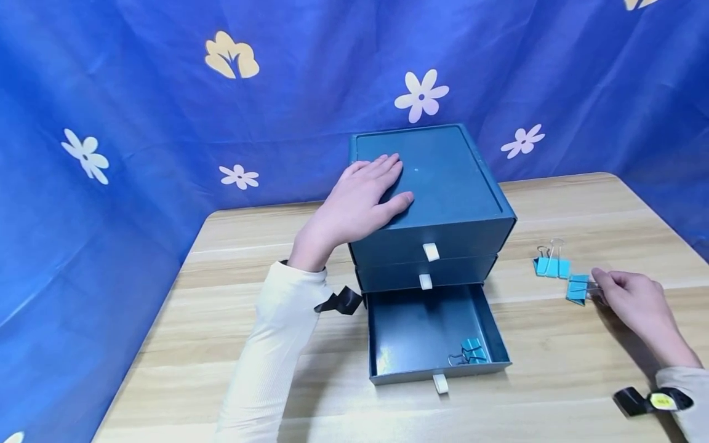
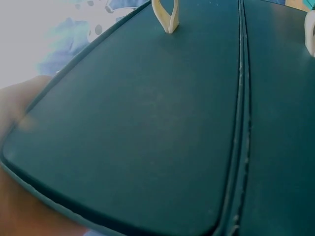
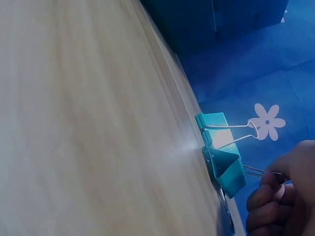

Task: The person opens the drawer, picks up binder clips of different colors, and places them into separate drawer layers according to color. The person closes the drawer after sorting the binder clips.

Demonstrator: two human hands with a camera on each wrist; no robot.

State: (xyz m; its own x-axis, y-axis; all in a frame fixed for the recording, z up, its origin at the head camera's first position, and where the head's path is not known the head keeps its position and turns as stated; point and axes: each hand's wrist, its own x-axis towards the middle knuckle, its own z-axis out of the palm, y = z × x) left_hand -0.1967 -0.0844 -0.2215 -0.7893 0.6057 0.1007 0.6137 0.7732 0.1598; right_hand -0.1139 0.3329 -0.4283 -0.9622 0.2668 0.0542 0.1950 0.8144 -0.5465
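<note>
My left hand (image 1: 360,200) lies flat on the top of a dark teal drawer box (image 1: 448,178), fingers straight and thumb spread toward the front edge. The bottom drawer (image 1: 415,332) is pulled out, and a teal binder clip (image 1: 474,351) lies in its front right corner. To the right of the box, my right hand (image 1: 637,307) pinches the wire handle of another teal binder clip (image 1: 578,288) between thumb and fingers. In the right wrist view this pinched clip (image 3: 230,179) is close to the tabletop. Just behind it is a further teal clip (image 1: 554,267) with its handles up.
The box's two upper drawers are closed, each with a white pull tab (image 1: 431,251) in front. Everything stands on a light wooden table (image 1: 232,320). A blue curtain (image 1: 310,74) with flower prints hangs behind and to the left.
</note>
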